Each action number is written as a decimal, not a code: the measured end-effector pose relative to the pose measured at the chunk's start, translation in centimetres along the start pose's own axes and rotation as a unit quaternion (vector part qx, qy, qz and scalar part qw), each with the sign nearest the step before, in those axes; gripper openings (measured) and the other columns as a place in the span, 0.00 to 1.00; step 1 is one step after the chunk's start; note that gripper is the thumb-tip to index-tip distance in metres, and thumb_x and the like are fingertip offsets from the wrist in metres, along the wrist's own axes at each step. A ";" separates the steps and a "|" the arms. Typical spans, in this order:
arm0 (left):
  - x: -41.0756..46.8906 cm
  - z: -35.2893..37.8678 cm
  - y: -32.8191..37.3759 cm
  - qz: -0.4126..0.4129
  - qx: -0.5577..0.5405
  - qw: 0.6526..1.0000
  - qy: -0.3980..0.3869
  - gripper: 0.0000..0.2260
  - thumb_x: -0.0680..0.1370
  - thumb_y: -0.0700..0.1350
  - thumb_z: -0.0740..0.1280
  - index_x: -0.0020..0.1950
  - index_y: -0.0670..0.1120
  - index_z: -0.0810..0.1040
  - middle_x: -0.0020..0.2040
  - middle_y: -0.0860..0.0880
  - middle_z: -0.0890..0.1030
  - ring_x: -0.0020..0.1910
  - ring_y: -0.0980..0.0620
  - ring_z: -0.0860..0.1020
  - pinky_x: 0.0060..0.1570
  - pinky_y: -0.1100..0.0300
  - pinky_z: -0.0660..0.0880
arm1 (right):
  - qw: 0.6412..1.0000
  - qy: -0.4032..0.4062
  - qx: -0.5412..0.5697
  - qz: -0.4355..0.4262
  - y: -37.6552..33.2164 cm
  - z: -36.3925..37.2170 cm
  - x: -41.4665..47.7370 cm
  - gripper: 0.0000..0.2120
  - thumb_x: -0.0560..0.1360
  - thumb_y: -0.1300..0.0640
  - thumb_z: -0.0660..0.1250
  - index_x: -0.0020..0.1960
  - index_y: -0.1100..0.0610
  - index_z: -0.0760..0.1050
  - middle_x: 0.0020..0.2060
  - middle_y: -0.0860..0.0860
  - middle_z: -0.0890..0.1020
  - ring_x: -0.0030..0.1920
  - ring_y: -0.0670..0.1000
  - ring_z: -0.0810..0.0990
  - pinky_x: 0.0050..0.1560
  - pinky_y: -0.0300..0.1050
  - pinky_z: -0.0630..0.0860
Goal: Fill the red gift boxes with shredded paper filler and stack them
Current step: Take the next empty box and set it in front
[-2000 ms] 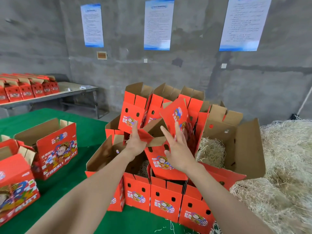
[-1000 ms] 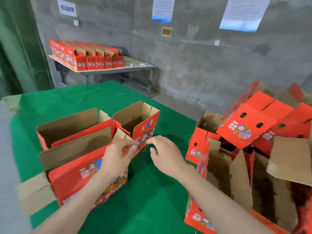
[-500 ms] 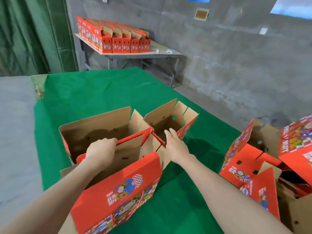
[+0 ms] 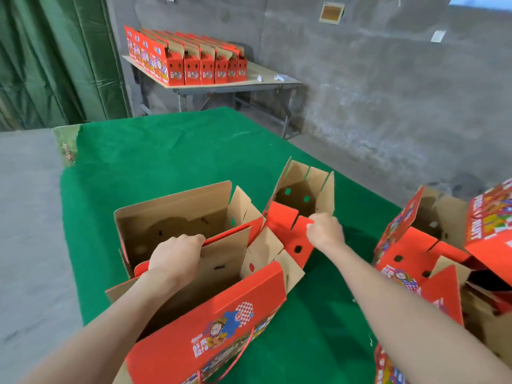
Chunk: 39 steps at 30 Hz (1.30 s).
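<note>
A grey wall (image 4: 388, 92) closes the room behind, and a green curtain (image 4: 50, 59) hangs at the far left. A green cloth (image 4: 166, 151) covers the work surface, and all the near red boxes stand on it. At the right edge there is a pile (image 4: 410, 253) of open red boxes, leaning at different angles. The near box (image 4: 210, 328) stands open, its printed red front toward the camera. The second box (image 4: 171, 209) stands just behind it, touching it, also open with the brown inside showing. The third box (image 4: 304, 184) is smaller in view, tilted, just to the right of the second box. On a side table (image 4: 266, 79) by the wall, a row (image 4: 194, 65) of red boxes stands close together. The left hand (image 4: 174, 256) grips the top edge of the near box's rear wall, fingers curled over it. The right hand (image 4: 325, 232) pinches a red flap of the third box.
</note>
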State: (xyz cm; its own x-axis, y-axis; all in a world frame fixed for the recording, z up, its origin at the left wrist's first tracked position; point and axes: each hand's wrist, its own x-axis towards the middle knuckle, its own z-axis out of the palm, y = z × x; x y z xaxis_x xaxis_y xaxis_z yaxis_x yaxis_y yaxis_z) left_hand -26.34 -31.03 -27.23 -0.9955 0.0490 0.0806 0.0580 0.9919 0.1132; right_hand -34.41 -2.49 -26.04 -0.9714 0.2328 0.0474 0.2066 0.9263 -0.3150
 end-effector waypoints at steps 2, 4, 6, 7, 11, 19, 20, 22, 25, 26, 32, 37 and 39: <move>-0.3 -0.2 0.9 -0.001 -0.002 1.000 -0.001 0.06 0.78 0.42 0.62 0.52 0.52 0.74 0.41 0.52 0.80 0.38 0.52 0.79 0.34 0.61 0.74 | 1.000 0.006 -0.008 -0.013 3.7 -2.9 -0.4 0.07 0.74 0.62 0.61 0.43 0.60 0.78 0.49 0.61 0.81 0.53 0.62 0.77 0.48 0.47 0.72; -0.2 -0.7 1.3 -0.013 -0.007 1.000 0.003 0.06 0.77 0.41 0.62 0.52 0.50 0.74 0.40 0.51 0.79 0.38 0.50 0.79 0.34 0.60 0.74 | 0.999 0.001 0.000 -0.033 7.1 -5.8 -1.9 0.09 0.74 0.64 0.62 0.49 0.62 0.80 0.51 0.60 0.81 0.55 0.61 0.77 0.52 0.47 0.70; 0.1 -1.2 1.4 -0.029 -0.024 0.999 0.015 0.06 0.75 0.41 0.63 0.51 0.48 0.75 0.40 0.50 0.79 0.38 0.48 0.78 0.34 0.59 0.72 | 0.997 -0.042 -0.009 -0.068 9.2 -7.9 -4.8 0.10 0.75 0.64 0.63 0.52 0.61 0.80 0.52 0.56 0.82 0.56 0.57 0.77 0.52 0.42 0.68; 0.2 -1.5 1.5 -0.031 -0.038 0.999 0.016 0.05 0.75 0.41 0.63 0.49 0.48 0.75 0.39 0.50 0.78 0.36 0.48 0.76 0.34 0.59 0.71 | 0.991 -0.086 -0.033 -0.094 9.9 -8.4 -6.5 0.09 0.75 0.63 0.63 0.52 0.60 0.80 0.50 0.55 0.82 0.55 0.55 0.77 0.50 0.40 0.67; 0.1 -1.6 2.8 0.000 -0.061 0.997 -0.040 0.03 0.71 0.43 0.66 0.44 0.48 0.74 0.38 0.49 0.76 0.36 0.48 0.75 0.35 0.59 0.71 | 0.914 -0.364 -0.134 -0.114 10.5 -8.6 -12.7 0.12 0.77 0.59 0.60 0.53 0.63 0.77 0.50 0.57 0.81 0.40 0.51 0.81 0.33 0.32 0.70; 0.2 -0.1 7.8 0.030 -0.052 0.998 -0.034 0.12 0.74 0.43 0.64 0.57 0.46 0.74 0.50 0.42 0.80 0.49 0.40 0.78 0.42 0.54 0.73 | 0.973 -0.224 -0.058 -0.019 5.8 -5.4 -14.3 0.37 0.72 0.29 0.50 0.51 0.63 0.77 0.43 0.58 0.82 0.40 0.55 0.83 0.40 0.46 0.78; 0.2 0.1 8.3 0.034 -0.059 0.997 -0.033 0.13 0.75 0.41 0.63 0.59 0.46 0.73 0.51 0.41 0.80 0.50 0.39 0.78 0.43 0.53 0.73 | 0.970 -0.242 -0.005 0.008 5.0 -4.4 -14.6 0.36 0.75 0.33 0.52 0.58 0.65 0.74 0.50 0.60 0.81 0.47 0.59 0.82 0.47 0.49 0.79; 0.0 0.8 8.2 0.033 -0.076 0.996 -0.026 0.15 0.76 0.38 0.61 0.62 0.46 0.73 0.52 0.40 0.80 0.51 0.38 0.77 0.46 0.51 0.73 | 0.955 -0.276 0.096 0.051 3.9 -3.1 -15.6 0.25 0.79 0.45 0.55 0.58 0.67 0.73 0.44 0.62 0.80 0.45 0.64 0.82 0.44 0.52 0.80; -0.5 1.4 7.0 0.045 -0.101 0.994 0.019 0.18 0.76 0.35 0.61 0.65 0.45 0.73 0.55 0.39 0.79 0.53 0.38 0.76 0.50 0.50 0.73 | 0.969 -0.231 0.077 0.031 2.8 -3.7 -16.4 0.11 0.76 0.63 0.51 0.46 0.56 0.72 0.35 0.61 0.77 0.35 0.65 0.82 0.35 0.51 0.81; -0.6 1.3 7.2 0.064 -0.112 0.991 0.040 0.19 0.74 0.35 0.62 0.65 0.44 0.73 0.58 0.39 0.78 0.57 0.38 0.75 0.55 0.48 0.72 | 0.977 -0.207 0.047 0.011 2.6 -4.1 -16.6 0.12 0.75 0.65 0.51 0.46 0.55 0.71 0.36 0.62 0.77 0.34 0.64 0.82 0.33 0.51 0.80; -1.8 -3.6 14.9 0.270 -0.198 0.934 0.121 0.31 0.70 0.32 0.66 0.73 0.44 0.65 0.72 0.40 0.64 0.71 0.39 0.62 0.70 0.43 0.58 | 0.989 -0.145 0.009 0.008 2.8 -8.3 -18.6 0.08 0.75 0.64 0.54 0.46 0.64 0.71 0.33 0.58 0.75 0.26 0.59 0.79 0.25 0.42 0.73; -2.5 -12.4 19.8 0.404 -0.136 0.892 0.147 0.28 0.65 0.29 0.62 0.62 0.48 0.78 0.66 0.49 0.74 0.69 0.49 0.67 0.71 0.47 0.52 | 0.985 -0.029 -0.119 -0.123 4.2 -14.0 -22.6 0.10 0.72 0.67 0.58 0.53 0.63 0.70 0.47 0.61 0.78 0.48 0.64 0.78 0.36 0.47 0.64; -3.4 -16.6 21.0 0.439 -0.240 0.839 0.211 0.20 0.66 0.28 0.61 0.51 0.44 0.83 0.51 0.47 0.83 0.54 0.47 0.79 0.64 0.57 0.63 | 0.966 0.016 -0.194 -0.170 5.6 -16.5 -24.4 0.12 0.71 0.67 0.59 0.54 0.62 0.70 0.43 0.60 0.79 0.44 0.63 0.79 0.32 0.47 0.60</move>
State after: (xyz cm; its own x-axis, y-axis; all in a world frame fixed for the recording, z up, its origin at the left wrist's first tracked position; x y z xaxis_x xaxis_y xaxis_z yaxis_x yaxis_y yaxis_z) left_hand -20.55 -12.34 -8.70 -0.4433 0.5906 0.6743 0.8806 0.4276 0.2043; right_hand -7.59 1.95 -13.34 -0.9880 -0.1013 0.1167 -0.0894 0.9906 0.1031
